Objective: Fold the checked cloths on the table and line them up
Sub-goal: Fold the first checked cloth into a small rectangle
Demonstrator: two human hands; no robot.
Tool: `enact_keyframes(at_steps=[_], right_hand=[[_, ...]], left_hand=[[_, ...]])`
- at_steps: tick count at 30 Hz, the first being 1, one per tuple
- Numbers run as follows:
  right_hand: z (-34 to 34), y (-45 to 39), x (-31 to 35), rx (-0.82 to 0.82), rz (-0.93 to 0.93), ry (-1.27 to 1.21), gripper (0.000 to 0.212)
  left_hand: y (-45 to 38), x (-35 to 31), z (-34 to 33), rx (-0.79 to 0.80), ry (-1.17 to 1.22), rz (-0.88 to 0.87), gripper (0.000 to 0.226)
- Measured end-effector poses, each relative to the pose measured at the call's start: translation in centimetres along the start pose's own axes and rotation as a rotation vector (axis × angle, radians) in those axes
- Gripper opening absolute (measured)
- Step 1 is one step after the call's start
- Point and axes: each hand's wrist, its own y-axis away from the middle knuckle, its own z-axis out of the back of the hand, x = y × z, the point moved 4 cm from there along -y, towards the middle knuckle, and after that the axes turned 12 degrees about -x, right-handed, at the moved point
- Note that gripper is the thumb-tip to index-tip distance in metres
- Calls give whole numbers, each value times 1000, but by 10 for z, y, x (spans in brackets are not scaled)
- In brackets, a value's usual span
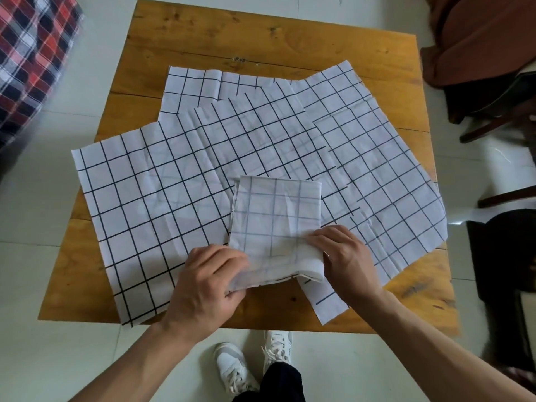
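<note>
Bare table point(261, 39) strip beyond cloths point(203, 140)

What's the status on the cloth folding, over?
Left hand and right hand both grip the folded white checked cloth. It sits atop unfolded white checked cloths on the wooden table. Nothing in the way.

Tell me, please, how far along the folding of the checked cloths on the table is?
Early. The folded cloth is the only one folded; the left hand and right hand grip its near edge, apparently mid-fold. The unfolded cloths lie flat and overlapping beneath it on the wooden table. Those remain, and nothing is lined up.
</note>
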Motion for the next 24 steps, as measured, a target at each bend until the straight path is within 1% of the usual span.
enact_keyframes(at_steps=[2,3,4,5,6,8,9,11,13,16,18,19,21,23,24], right_hand=[[0,2,-1,-7,-17,-9,26],[-1,3,-1,-11,-21,-19,25],[0,3,-1,-18,-21,-29,23],[0,4,-1,-26,-21,-41,21],[1,5,0,-26,-25,-50,24],[1,5,-1,-13,-32,-56,26],[1,6,-2,-9,-31,-52,25],[2,7,-2,5,-16,-47,27],[4,7,-1,14,15,-56,29],[4,10,-3,28,15,-78,28],[5,10,-6,13,-24,-80,26],[5,10,-7,-6,-39,-73,25],[7,8,-7,-42,-58,-56,24],[7,7,-7,-51,-95,-58,22],[7,6,-7,-51,-121,-56,23]], left_hand=[[4,14,-2,56,1,30,54],[5,19,-4,79,2,26,56],[4,23,-6,81,2,14,54],[2,25,-8,68,2,-5,46],[-1,26,-9,47,2,-22,37],[-7,25,-12,15,6,-50,27],[-9,23,-13,6,6,-59,25],[-13,20,-13,7,5,-65,30],[-12,21,-12,17,3,-58,28],[-13,23,-13,57,27,-24,36],[-15,26,-12,58,63,12,29],[-16,25,-12,57,75,36,30],[-17,27,-13,32,81,76,27],[-19,27,-14,14,91,147,33],[-20,26,-15,0,98,171,33]])
